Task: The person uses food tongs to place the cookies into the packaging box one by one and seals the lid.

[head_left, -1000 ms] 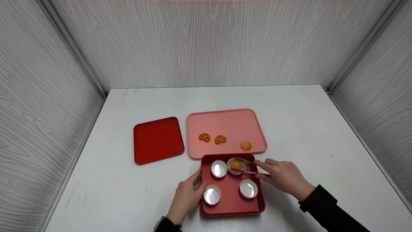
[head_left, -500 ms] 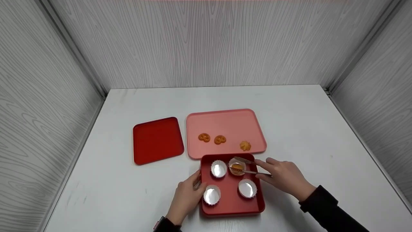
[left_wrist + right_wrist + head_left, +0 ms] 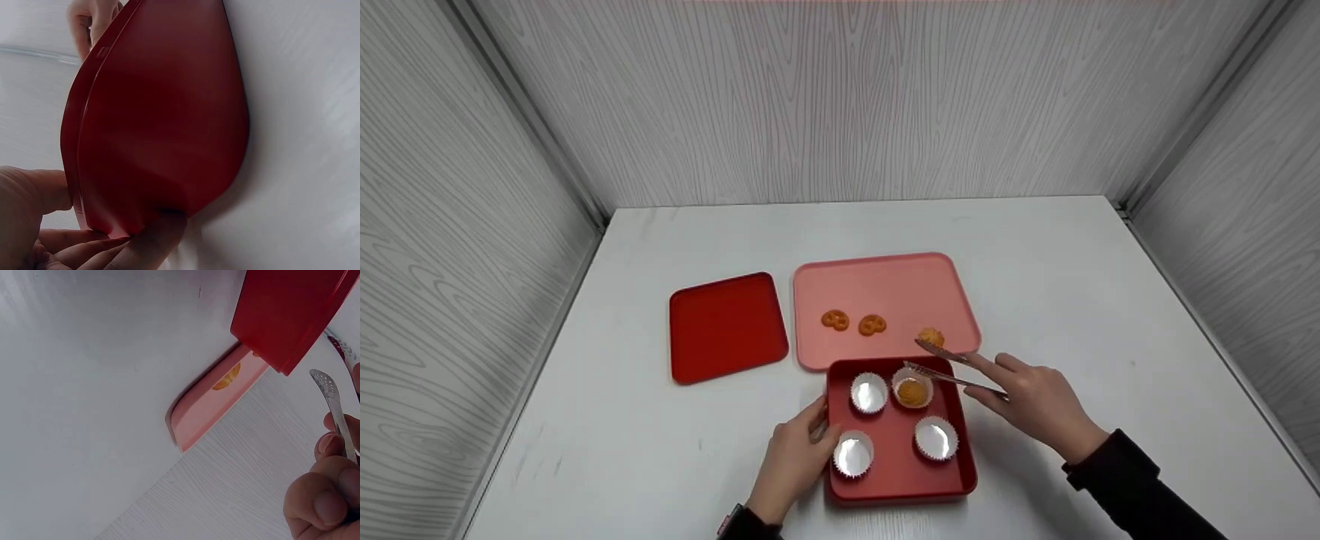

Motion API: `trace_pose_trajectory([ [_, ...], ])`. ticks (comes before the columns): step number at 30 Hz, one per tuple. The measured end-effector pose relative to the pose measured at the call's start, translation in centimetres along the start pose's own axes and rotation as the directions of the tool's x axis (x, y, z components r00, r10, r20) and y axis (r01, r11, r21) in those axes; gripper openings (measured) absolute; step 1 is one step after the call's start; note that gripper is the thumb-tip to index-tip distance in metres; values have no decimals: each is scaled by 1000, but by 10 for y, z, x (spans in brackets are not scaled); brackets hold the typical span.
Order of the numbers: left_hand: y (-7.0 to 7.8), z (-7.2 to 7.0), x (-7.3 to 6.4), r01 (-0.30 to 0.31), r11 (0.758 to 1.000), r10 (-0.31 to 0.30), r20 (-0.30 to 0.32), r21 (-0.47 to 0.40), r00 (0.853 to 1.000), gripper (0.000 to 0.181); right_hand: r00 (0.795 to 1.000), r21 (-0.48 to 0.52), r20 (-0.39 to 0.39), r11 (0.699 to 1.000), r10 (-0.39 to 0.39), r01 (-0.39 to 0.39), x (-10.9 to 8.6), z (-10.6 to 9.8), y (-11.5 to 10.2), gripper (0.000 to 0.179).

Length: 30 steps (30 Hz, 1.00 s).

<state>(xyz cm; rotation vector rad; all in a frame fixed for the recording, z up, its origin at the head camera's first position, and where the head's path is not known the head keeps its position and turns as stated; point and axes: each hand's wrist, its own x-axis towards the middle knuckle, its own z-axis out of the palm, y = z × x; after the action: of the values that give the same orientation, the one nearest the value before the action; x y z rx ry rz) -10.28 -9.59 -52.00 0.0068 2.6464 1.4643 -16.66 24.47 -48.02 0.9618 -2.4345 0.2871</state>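
Observation:
My left hand (image 3: 797,451) grips the left wall of a deep red box (image 3: 891,469); in the left wrist view, thumb and fingers clasp the wall of that box (image 3: 157,112). Metal tongs (image 3: 949,377) are held in my right hand (image 3: 1039,405), their tips spread apart with nothing between them. One tip reaches over a round ridged cookie (image 3: 931,334) on the pink tray (image 3: 885,283). The other hangs above the box's back. A swirled cookie (image 3: 913,393) sits in the back right silver paper cup. The right wrist view shows the tongs (image 3: 332,396) beside the box.
Two pretzel-shaped cookies (image 3: 872,325) lie on the pink tray behind the box. Other silver cups (image 3: 870,393) stand in the box at back left, front left and front right. A flat red tray (image 3: 727,328) lies to the left. Wood-grain walls (image 3: 840,97) enclose the table.
The tongs have let go of the swirled cookie, which stays in its cup. My right hand has lifted them back and spread them wider. My left hand has kept its place.

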Motion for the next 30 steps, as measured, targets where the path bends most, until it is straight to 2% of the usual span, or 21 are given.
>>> trace_pose_trajectory([
  [5,1,0,0,0,1000,0,5,0,1000,55,997,-12,-46,998,56,-57,0,-2,8,52],
  [9,1,-1,1,3,1000,-3,6,2,1000,55,991,4,-35,991,133,-133,1,-1,14,48],
  [15,1,0,1,26,1000,-26,8,-7,1000,54,960,42,57,960,275,-278,3,1,22,42],
  [18,2,0,2,42,999,-42,12,-17,999,55,940,60,117,943,320,-328,5,4,25,42],
  [30,2,0,3,41,999,-41,9,-17,999,54,889,64,270,914,370,-400,11,18,30,42],
])
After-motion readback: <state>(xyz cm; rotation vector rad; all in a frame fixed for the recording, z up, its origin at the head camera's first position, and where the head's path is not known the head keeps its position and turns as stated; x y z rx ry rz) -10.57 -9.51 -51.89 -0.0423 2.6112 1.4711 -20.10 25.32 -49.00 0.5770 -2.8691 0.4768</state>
